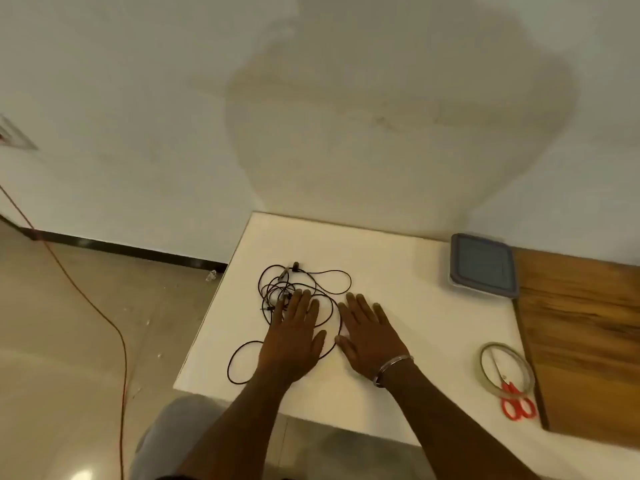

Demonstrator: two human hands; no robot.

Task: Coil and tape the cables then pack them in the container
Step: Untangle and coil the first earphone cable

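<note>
Surface [398, 258]: white, set against the wall.
Cables [277, 289]: loose black tangle, left on surface.
Container [483, 268]: grey-lidded, far right.
Left hand [294, 337]: flat, fingers straight, resting on cables.
Right hand [367, 336]: flat, fingers spread, just beside cables.
Tape roll [483, 367], scissors [516, 407]: near right.

Black cables [298, 299] on white bench [398, 271]. Grey lid on container [483, 266] far right. Red-handled scissors [516, 400], clear tape roll [507, 368]. Brown wood-grain board [588, 341].
</note>
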